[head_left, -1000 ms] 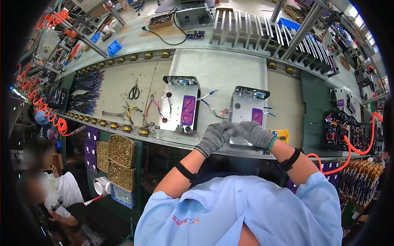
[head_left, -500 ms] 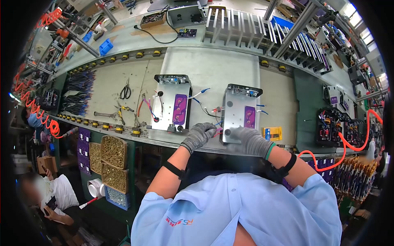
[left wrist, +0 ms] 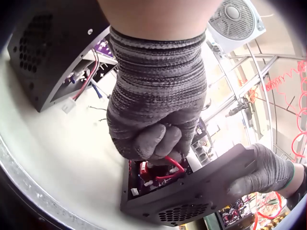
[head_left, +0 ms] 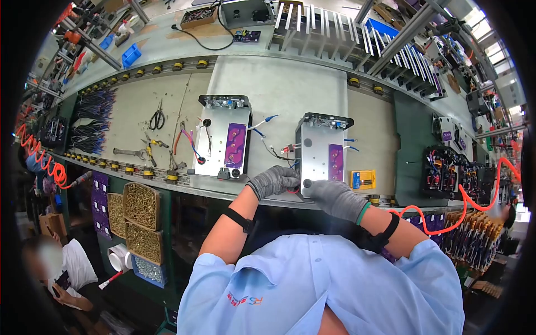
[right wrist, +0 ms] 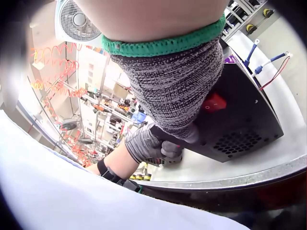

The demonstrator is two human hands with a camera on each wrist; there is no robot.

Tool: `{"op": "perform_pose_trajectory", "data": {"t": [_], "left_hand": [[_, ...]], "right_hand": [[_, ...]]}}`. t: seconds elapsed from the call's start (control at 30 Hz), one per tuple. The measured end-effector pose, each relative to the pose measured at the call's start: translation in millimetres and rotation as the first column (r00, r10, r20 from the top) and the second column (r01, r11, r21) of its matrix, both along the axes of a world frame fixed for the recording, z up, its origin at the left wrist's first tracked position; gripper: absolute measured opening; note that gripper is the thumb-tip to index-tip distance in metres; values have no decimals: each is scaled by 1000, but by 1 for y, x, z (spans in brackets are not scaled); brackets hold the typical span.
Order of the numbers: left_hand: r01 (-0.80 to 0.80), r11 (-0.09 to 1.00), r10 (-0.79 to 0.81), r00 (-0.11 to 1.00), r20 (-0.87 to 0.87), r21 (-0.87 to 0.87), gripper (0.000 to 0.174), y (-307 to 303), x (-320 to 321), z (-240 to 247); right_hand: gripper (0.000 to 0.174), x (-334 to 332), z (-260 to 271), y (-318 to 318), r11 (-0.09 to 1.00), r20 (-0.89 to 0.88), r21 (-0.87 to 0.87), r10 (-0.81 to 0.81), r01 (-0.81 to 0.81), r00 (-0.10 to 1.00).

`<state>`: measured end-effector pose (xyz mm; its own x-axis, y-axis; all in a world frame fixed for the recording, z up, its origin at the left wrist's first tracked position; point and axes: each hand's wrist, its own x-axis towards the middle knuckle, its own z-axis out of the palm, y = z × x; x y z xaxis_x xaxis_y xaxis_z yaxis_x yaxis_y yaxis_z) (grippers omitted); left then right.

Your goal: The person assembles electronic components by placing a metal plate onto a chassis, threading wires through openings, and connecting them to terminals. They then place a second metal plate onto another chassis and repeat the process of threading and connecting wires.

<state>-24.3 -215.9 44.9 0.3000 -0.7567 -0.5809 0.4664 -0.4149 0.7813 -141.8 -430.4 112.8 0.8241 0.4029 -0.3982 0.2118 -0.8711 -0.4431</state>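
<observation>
A silver metal case (head_left: 319, 153) with a purple circuit board on top stands at the bench's front edge. My gloved left hand (head_left: 273, 182) is at its near left side. In the left wrist view its curled fingers pinch a red wire (left wrist: 176, 164) at the case's open side. My gloved right hand (head_left: 339, 201) grips the case's near end, its thumb lying against the black end panel (left wrist: 206, 191). A red rocker switch (right wrist: 214, 102) shows beside that wrist. To the left stands a second, similar case (head_left: 220, 145), with loose wires.
A yellow packet (head_left: 363, 180) lies right of the near case. Scissors (head_left: 157, 118), a wrench (head_left: 131, 153) and pliers are at the left, beyond them wire bundles (head_left: 92, 120). Screw bins (head_left: 140, 205) hang below the front edge. An orange coiled hose (head_left: 430, 230) loops at the right.
My hands were together at the case's near left corner. The left has moved a little left to its side; the right has settled on the near end. The head view has shifted slightly.
</observation>
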Motion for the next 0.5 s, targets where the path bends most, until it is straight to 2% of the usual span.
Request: {"op": "perform_pose_trajectory", "data": {"t": [0.03,0.1,0.13,0.2,0.23,0.3,0.33,0.4,0.5], "left_hand": [[-6,1000,6,1000,-6,-5,34,1,-1,-4],[-78,992,54,970,-237,-95,36,3,-4,-18],[-82,992,55,969,-243,-100,36,3,-6,-27],[-169,975,88,889,-450,-145,35,0,-7,-37],[-169,974,84,887,-453,-149,35,-1,-7,-37],[-100,969,24,948,-318,-225,37,-1,-8,-35],[-104,969,26,946,-323,-226,37,-1,-8,-32],[8,979,-34,992,-123,-205,37,1,-5,-28],[66,976,-83,994,-75,-206,36,3,-3,-32]], "right_hand": [[20,0,-7,0,1000,-6,-5,6,-6,1000],[20,-1,-16,-1,1000,39,4,-7,7,999],[20,-1,-16,-2,1000,34,-2,-4,4,999],[19,3,-15,-3,1000,13,-16,2,-2,1000],[19,3,-15,-3,1000,9,-20,1,-1,1000],[18,2,-16,-3,1000,28,-14,-4,4,1000],[18,1,-19,-4,1000,22,-15,-1,1,1000],[18,0,-27,-6,999,69,35,-10,7,998],[17,2,-24,-6,999,70,17,41,-43,997]]}}
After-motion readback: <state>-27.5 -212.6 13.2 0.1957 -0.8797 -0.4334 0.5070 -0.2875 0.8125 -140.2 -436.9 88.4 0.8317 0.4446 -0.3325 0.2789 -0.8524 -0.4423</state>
